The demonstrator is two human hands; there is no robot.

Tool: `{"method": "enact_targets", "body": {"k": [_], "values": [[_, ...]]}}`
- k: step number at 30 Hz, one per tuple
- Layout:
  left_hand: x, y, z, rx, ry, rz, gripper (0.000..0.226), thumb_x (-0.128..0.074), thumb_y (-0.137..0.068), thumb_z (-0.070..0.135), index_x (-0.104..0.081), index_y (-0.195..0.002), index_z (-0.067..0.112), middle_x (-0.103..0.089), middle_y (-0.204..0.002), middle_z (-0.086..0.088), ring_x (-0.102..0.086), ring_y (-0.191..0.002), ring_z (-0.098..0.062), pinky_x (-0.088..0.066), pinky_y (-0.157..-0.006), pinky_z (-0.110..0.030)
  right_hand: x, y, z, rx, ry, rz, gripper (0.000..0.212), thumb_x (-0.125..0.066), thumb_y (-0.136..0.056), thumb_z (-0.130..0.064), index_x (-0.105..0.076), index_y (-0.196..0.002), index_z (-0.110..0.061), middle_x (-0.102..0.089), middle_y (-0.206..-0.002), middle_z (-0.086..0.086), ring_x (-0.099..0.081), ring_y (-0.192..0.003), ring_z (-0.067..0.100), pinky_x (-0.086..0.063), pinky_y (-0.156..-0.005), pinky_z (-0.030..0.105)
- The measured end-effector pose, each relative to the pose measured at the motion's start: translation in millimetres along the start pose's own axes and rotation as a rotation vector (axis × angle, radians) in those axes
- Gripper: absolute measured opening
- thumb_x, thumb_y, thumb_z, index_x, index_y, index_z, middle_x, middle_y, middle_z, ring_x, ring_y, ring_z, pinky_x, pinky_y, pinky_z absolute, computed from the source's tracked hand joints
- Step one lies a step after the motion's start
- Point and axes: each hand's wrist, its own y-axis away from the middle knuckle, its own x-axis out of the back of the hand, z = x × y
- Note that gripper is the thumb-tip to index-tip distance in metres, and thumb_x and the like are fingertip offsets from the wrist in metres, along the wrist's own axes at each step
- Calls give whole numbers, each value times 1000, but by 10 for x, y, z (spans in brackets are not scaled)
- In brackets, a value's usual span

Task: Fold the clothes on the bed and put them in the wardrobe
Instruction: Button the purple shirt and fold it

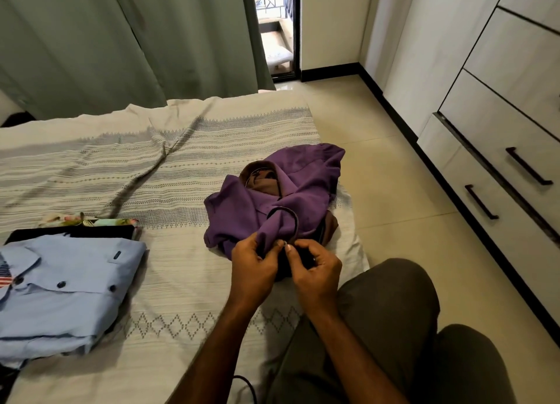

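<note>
Both hands, the left hand [253, 262] and right hand [315, 270], pinch the near edge of a crumpled purple shirt [272, 203] lying lengthwise away toward the bed's [169, 306] right edge, a dark loop [286, 221] draped across it.

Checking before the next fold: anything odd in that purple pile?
Yes. A dark loop, apparently a belt, is tangled through the crumpled purple garment, with brown cloth bundled inside. Both hands, left and right, pinch at it near the bed's edge.
</note>
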Motion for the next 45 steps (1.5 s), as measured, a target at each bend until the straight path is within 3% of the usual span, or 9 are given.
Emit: {"method": "enact_targets", "body": {"k": [7,11,15,23,27,30,35,41,45], "values": [[-3,10,12,-13,-27,29,14,-72,-84,26,-71,-78,14,-68,-67,-11,-65,-64,-31,-54,-60,-48,53,10,-18,8,-93,-68,12,-65,-89,-22,-77,-91,-21,-75,-86,-11,-72,-82,12,-59,-72,28],[63,-44,34,42,27,-13,12,-76,-83,21,-73,-76,11,-70,-69,-15,-65,-66,-22,-57,-64,-48,51,-25,-29,-31,-115,-87,26,-68,-85,-11,-73,-93,-35,-75,-88,-22,-73,-83,7,-58,-75,21],[150,-66,-22,114,90,-75,13,-78,-86,13,-75,-87,0,-74,-79,-20,-73,-79,-40,-59,-74,-56,37,-34,-11,-47,-107,-139,13,-73,-83,-17,-74,-90,-28,-75,-85,-14,-72,-81,11,-61,-74,33],[331,-221,127,266,142,-316,17,-77,-84,5,-76,-101,3,-77,-93,-16,-74,-93,-32,-60,-85,-42,36,-19,19,-89,-94,-193,9,-73,-86,-24,-74,-88,-15,-73,-83,-6,-71,-81,14,-61,-73,38],[256,-139,110,116,-336,169,53,-94,-58,35,-54,-93,32,-62,-91,5,-61,-87,-19,-53,-77,-45,1,-10,0,-25,54,-87,4,-73,-86,-22,-70,-84,-20,-70,-78,-13,-68,-75,7,-59,-66,30],[209,80,82,-126,-398,383,48,-89,-69,27,-45,-86,35,-54,-87,7,-54,-85,-23,-50,-77,-52,-6,-5,4,8,138,-21,8,-76,-88,-17,-69,-85,-20,-69,-78,-11,-67,-74,4,-58,-65,26],[102,226,42,-165,-223,199,11,-82,-83,14,-75,-85,21,-70,-79,10,-66,-77,-5,-54,-69,-22,-15,9,17,68,202,-8,6,-74,-90,-19,-70,-86,-16,-69,-78,-7,-65,-72,3,-55,-63,23],[65,172,25,82,-82,101,7,-74,-90,17,-80,-93,18,-77,-83,6,-72,-82,-8,-61,-79,-36,-5,57,-12,102,171,-128,10,-67,-93,-23,-70,-90,-14,-68,-83,-7,-65,-77,6,-55,-66,26],[81,138,70,187,70,3,16,-62,-98,13,-73,-86,10,-74,-80,-6,-70,-80,-16,-58,-75,-37,34,28,-45,-70,-56,-228,3,-70,-94,-17,-71,-92,-15,-71,-85,-6,-69,-81,12,-57,-72,25]]}}
